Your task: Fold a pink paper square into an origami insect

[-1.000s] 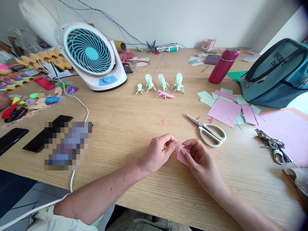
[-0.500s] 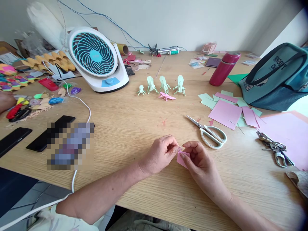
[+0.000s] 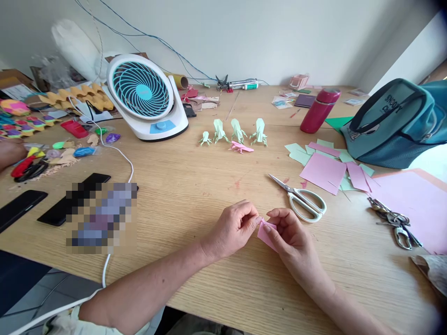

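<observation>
A small piece of folded pink paper point(image 3: 266, 237) is pinched between the thumb and fingers of my right hand point(image 3: 293, 239), just above the table. At its upper corner my left hand point(image 3: 235, 228) has thumb and forefinger pressed together on a narrow tip of the paper; the fingertips cover the exact fold. White-handled scissors point(image 3: 305, 202) lie beyond my right hand, blades a little apart and pointing away to the left. Farther back, several pale green folded paper figures point(image 3: 238, 130) stand in a row, with a pink folded figure point(image 3: 240, 147) in front.
Pink and green paper pieces point(image 3: 323, 173), keys point(image 3: 393, 218), a magenta bottle point(image 3: 320, 110) and a teal bag point(image 3: 387, 123) occupy the right side. On the left are a fan point(image 3: 143, 95), its white cable point(image 3: 122, 156), dark phones point(image 3: 21, 209) and another person's arm point(image 3: 10, 156).
The camera view has tilted slightly, so the table things sit lower in the picture. Both hands keep hold of the pink paper, with the left fingertips shifted slightly away from the right ones.
</observation>
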`<state>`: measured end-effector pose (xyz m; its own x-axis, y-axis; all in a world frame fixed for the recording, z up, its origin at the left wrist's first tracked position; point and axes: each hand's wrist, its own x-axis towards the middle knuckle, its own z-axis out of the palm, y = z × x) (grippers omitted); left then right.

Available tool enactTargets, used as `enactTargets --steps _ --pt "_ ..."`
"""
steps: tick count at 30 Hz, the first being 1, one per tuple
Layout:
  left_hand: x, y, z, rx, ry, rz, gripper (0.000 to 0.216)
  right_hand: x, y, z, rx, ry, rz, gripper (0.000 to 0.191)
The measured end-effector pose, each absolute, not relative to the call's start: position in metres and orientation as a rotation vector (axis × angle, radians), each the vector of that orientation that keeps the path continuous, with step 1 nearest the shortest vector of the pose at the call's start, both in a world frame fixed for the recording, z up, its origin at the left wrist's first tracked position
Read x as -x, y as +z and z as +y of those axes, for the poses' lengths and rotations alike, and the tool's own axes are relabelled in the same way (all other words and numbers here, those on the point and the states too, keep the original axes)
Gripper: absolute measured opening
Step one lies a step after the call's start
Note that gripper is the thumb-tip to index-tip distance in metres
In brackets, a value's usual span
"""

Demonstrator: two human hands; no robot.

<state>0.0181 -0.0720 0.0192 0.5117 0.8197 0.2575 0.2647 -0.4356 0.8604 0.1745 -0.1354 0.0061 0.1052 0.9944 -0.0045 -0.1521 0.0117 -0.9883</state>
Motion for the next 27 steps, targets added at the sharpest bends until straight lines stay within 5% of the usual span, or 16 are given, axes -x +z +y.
enactTargets --steps 27 --pt "-0.016 0.014 -0.072 -1.825 1.007 0.813 0.016 -0.186 -0.008 -0.134 1.379 1.107 -1.421 0.039"
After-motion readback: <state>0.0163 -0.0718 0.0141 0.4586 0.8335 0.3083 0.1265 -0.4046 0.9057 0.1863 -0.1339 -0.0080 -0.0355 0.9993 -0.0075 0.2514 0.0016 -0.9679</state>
